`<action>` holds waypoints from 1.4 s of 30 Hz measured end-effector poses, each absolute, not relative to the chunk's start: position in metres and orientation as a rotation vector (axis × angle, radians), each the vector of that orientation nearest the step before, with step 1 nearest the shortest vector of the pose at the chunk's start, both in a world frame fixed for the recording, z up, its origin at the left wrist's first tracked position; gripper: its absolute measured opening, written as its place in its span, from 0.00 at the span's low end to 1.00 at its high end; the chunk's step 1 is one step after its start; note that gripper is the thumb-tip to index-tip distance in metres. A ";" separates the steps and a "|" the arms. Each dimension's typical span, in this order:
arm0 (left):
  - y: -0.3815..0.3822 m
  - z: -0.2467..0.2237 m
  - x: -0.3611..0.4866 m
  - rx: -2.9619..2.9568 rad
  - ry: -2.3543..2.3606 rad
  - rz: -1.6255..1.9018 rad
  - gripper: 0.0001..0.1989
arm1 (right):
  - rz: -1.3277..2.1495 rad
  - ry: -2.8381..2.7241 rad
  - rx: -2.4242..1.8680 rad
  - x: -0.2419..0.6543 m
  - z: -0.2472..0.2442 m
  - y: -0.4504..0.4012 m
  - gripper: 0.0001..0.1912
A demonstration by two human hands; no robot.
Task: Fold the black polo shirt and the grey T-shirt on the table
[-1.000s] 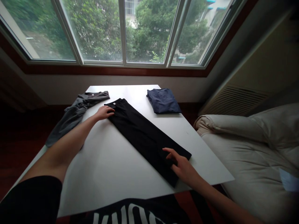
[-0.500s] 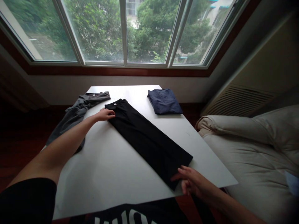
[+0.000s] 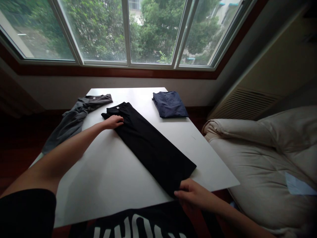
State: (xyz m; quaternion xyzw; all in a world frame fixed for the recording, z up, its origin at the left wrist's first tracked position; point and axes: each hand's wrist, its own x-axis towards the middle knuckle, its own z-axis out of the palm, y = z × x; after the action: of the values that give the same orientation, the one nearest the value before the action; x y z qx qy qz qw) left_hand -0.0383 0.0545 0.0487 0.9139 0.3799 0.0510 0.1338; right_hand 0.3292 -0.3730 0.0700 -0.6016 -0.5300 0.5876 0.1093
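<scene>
Daylight from a broad window (image 3: 151, 33) falls across a white table (image 3: 106, 178) set close to the wall. On it, slanting from the far left toward the near right corner, lie black trousers (image 3: 151, 142), flat and apparently doubled lengthwise, one leg over the other. That lengthwise fold looks done, while the long strip has not been shortened; its surface is fairly smooth, with a small flap sticking out near the waist.

At that end the left hand (image 3: 113, 122) sits on the near edge, fingers curled downward; whether they pinch the cloth or merely press it, I cannot tell. At the hem, the right hand (image 3: 192, 192) has its thumb and forefinger closed on the near corner.

Beyond, near the table's right edge, a navy garment (image 3: 170, 105) already rests as a compact folded bundle. Leftward, a grey garment (image 3: 74, 117) lies loose and rumpled, not yet folded, partly behind the left forearm. Farther right stands a cream couch (image 3: 247, 155).
</scene>
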 end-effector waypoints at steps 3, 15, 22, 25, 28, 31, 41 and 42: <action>0.054 0.049 -0.043 2.658 1.102 0.102 0.13 | 1.667 -1.817 -1.591 0.332 0.076 -0.375 0.18; 0.055 0.048 -0.057 2.506 1.160 0.090 0.16 | 2.133 -0.988 -1.562 0.296 0.031 -0.408 0.34; 0.056 0.053 -0.056 2.586 1.112 0.002 0.19 | 1.612 -1.793 -1.630 0.304 0.040 -0.411 0.24; 0.053 0.055 -0.055 2.684 1.034 0.023 0.19 | 1.374 -2.057 -1.619 0.308 0.044 -0.411 0.22; 0.050 0.056 -0.055 2.760 0.922 0.066 0.19 | 1.393 -2.099 -1.638 0.309 0.043 -0.412 0.21; 0.049 0.056 -0.056 2.811 0.906 0.083 0.19 | 1.415 -2.105 -1.687 0.315 0.049 -0.410 0.20; 0.029 0.047 -0.028 2.837 0.992 0.110 0.21 | 1.374 -1.904 -1.595 0.337 0.108 -0.368 0.19; 0.027 0.045 -0.024 2.843 0.986 0.116 0.20 | 1.111 -1.909 -1.687 0.334 0.103 -0.364 0.17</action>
State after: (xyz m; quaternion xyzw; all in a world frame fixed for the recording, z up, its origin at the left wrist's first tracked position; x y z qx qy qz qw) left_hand -0.0235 0.0271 0.0446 0.9421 0.3268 0.0385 0.0649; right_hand 0.3339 -0.3641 0.1031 -0.5970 -0.6756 0.3934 0.1803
